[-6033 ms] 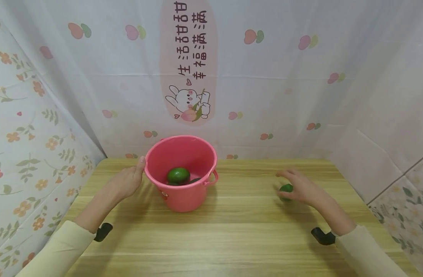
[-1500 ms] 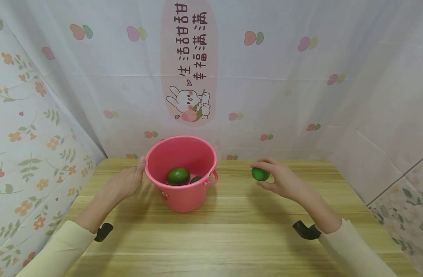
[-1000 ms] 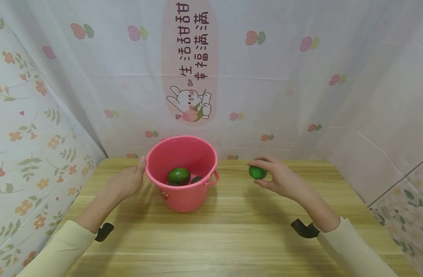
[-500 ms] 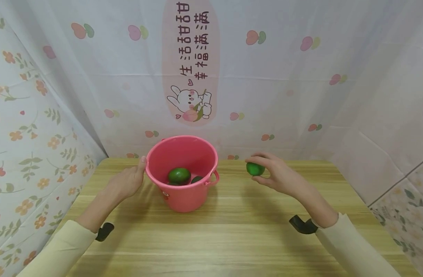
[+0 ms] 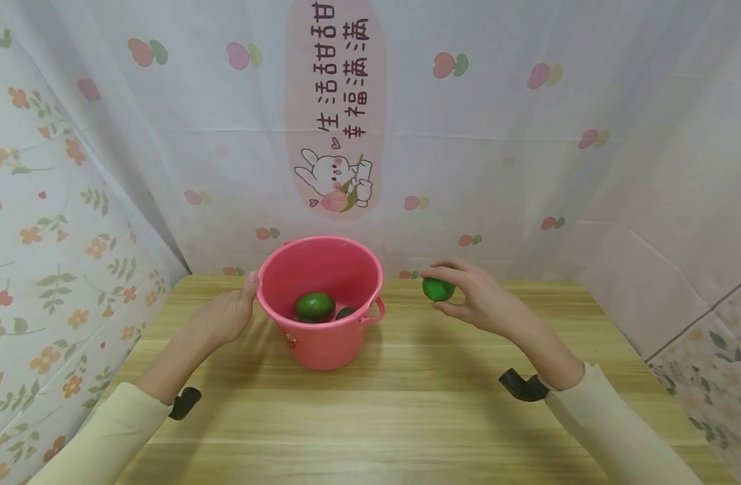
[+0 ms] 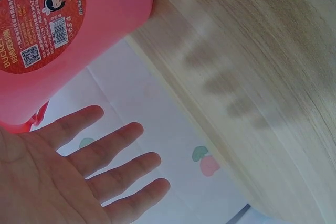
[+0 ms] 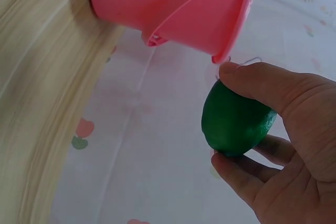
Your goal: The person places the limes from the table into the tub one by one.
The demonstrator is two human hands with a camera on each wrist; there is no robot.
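A pink bucket (image 5: 331,350) stands upright on the table, left of the middle. My left hand (image 5: 228,316) is at its left side, thumb against the rim. In the left wrist view the four fingers (image 6: 113,148) spread out straight, apart from the bucket wall. My right hand (image 5: 482,300) pinches a green lime (image 5: 438,289) between thumb and fingers, raised above the table to the right of the bucket. The right wrist view shows the lime (image 7: 233,121) with its near side uncovered. Inside the bucket lie a glossy green fruit (image 5: 314,306) and a darker one (image 5: 346,313), partly hidden by the rim.
The bucket's handle (image 5: 375,311) hangs at its right side, facing the right hand. A printed curtain (image 5: 486,168) hangs behind the wooden table (image 5: 370,431), and a flowered cloth (image 5: 55,283) borders it on the left. Black camera mounts (image 5: 524,386) sit on both wrists.
Since the oldest frame, my right hand has taken the lime off the table and carried it up and left, closer to the bucket. The left hand and bucket stay put.
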